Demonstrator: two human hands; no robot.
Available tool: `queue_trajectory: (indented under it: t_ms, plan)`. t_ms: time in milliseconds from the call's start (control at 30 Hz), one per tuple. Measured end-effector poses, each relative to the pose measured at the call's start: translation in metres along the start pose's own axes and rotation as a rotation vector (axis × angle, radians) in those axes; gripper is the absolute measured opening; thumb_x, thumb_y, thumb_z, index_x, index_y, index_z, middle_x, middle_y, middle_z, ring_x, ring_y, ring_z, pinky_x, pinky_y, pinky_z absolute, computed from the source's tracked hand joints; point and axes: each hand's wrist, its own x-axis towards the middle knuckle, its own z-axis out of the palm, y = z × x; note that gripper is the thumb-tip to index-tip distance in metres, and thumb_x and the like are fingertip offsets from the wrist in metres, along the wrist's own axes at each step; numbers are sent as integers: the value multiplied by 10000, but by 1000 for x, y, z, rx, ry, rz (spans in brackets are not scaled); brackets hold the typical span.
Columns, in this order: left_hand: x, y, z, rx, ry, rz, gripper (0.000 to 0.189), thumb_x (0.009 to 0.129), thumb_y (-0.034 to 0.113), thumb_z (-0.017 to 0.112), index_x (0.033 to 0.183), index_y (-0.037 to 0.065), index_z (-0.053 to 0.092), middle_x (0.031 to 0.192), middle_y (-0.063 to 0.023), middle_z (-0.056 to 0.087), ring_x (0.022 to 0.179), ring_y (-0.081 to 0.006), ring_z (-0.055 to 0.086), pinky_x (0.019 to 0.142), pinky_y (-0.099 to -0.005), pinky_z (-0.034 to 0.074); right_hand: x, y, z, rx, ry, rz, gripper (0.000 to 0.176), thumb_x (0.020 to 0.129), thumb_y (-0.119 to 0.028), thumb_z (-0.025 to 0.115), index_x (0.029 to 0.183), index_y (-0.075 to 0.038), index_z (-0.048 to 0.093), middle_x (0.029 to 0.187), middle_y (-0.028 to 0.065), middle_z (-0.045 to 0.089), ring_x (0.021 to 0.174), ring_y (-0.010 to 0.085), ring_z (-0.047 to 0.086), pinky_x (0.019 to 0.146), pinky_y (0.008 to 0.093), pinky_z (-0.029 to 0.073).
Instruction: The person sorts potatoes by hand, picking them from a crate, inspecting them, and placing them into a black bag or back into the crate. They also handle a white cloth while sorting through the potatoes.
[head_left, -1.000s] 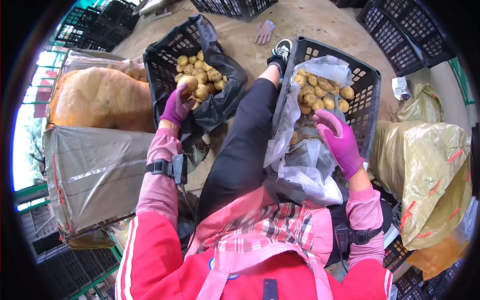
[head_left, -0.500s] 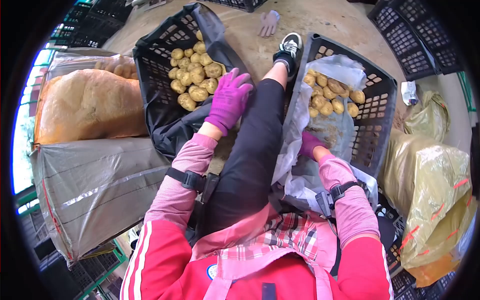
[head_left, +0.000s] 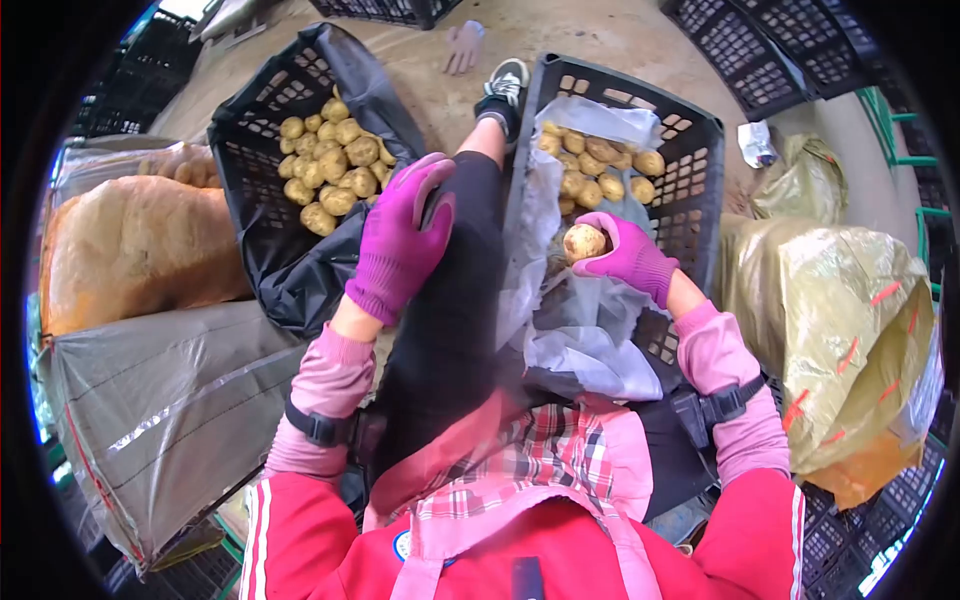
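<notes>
A potato is pinched between the thumb and fingers of my right hand, which wears a purple glove. It is held over the right black crate, where several potatoes lie on a whitish plastic liner. My left hand, also gloved in purple, hovers above my leg beside the left crate. Its fingers are curved with the thumb apart, and nothing shows in them. Many potatoes fill the left crate, which has a black plastic liner draped over its edge.
A full orange mesh sack and a grey wrapped bundle stand at left. Olive plastic sacking is at right. A loose glove lies on the floor ahead, and stacked black crates stand farther off.
My right hand has come up out of the right crate with a potato in it. My left hand has drawn back from the left crate's potatoes. The view has shifted right.
</notes>
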Motion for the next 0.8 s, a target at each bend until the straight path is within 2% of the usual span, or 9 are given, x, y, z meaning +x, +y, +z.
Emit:
queue_trajectory:
  t_ms: [33, 67, 167, 267, 300, 367, 433, 600, 800]
  plan:
    - [-3, 25, 2, -56, 79, 3, 280, 905, 46, 589, 1180, -1, 612, 1150, -132, 651, 1052, -233, 646, 897, -301, 505, -20, -18, -2, 135, 16, -27, 668, 664, -145, 847, 1244, -31, 536, 1146, 70, 610, 1054, 161, 593, 926, 307, 481]
    - [-8, 47, 7, -337, -53, -187, 336, 946, 100, 578, 1261, -15, 554, 1114, -116, 650, 990, -143, 634, 852, -278, 519, -38, -33, -2, 270, 29, -62, 682, 671, -96, 832, 1270, -32, 511, 1200, 60, 578, 1096, 155, 566, 953, 305, 465]
    - [-16, 77, 28, -496, -305, -414, 504, 1011, 289, 499, 1397, -11, 380, 1126, -130, 636, 887, -159, 656, 801, -285, 547, -70, -55, 13, 343, 153, -220, 737, 661, -2, 810, 1314, -40, 471, 1287, 52, 521, 1174, 151, 517, 1014, 309, 429]
    - [-6, 90, 26, -1010, -563, -812, 582, 1020, 407, 439, 1439, 18, 328, 1170, -143, 610, 913, -200, 670, 815, -308, 560, -79, -64, 33, 392, 247, -299, 767, 642, -6, 817, 1323, -45, 467, 1296, 61, 510, 1218, 163, 498, 1048, 309, 406]
    - [-6, 89, 33, -1107, -712, -815, 663, 1007, 493, 416, 1470, 38, 279, 1207, -131, 583, 960, -228, 667, 835, -341, 567, -77, -60, 39, 392, 280, -341, 763, 644, -46, 833, 1318, -50, 474, 1273, 63, 521, 1204, 165, 512, 1036, 308, 418]
    - [-16, 82, 50, -1028, -754, -533, 688, 996, 496, 446, 1478, 38, 269, 1235, -121, 571, 991, -218, 657, 842, -349, 565, -74, -58, 45, 310, 325, -392, 805, 666, -129, 843, 1362, -49, 446, 1301, 98, 509, 1236, 198, 499, 1054, 323, 402]
    - [-21, 80, 61, -1265, -691, -623, 697, 979, 478, 506, 1478, 39, 295, 1292, -111, 547, 1049, -205, 636, 864, -350, 559, -72, -56, 38, 227, 331, -436, 829, 697, -176, 830, 1401, -44, 412, 1343, 109, 491, 1266, 214, 479, 1067, 333, 388]
    - [-17, 83, 74, -1219, -424, -654, 670, 956, 422, 584, 1460, 42, 359, 1258, -115, 564, 1051, -188, 632, 874, -326, 553, -67, -46, 28, 160, 329, -360, 881, 796, -381, 776, 1475, -48, 324, 1448, 163, 431, 1325, 265, 453, 1072, 355, 380]
    - [-16, 82, 71, -1240, -479, -635, 683, 969, 358, 579, 1499, 64, 262, 1237, -118, 553, 1016, -189, 635, 870, -326, 557, -71, -47, 21, -40, 399, -454, 569, 972, -362, 569, 1418, -36, 434, 1339, 169, 559, 1241, 262, 548, 1023, 341, 424]
